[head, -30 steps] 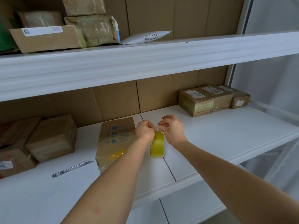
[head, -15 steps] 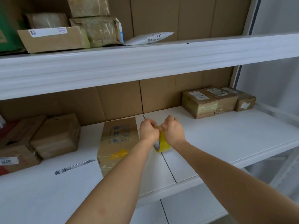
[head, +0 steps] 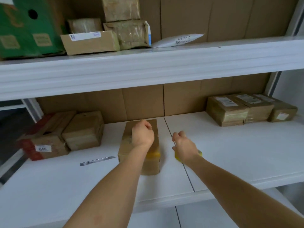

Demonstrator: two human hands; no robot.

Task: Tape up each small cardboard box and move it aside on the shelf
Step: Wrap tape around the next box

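The cardboard box (head: 139, 145) was seen lengthwise on the shelf (head: 230, 153), under the fisted left hand (head: 142, 135), whose hold could not be told, while the right hand (head: 185, 148) gripped the yellow tape roll (head: 178, 157) just beside it.

The white shelf (head: 230, 153) carries a central cardboard box (head: 139, 165), a box cutter (head: 97, 161), two boxes at left (head: 65, 134) and three taped parcels at right (head: 250, 109).

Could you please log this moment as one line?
left hand: curled over box | right hand: on tape roll | cutter: idle on shelf
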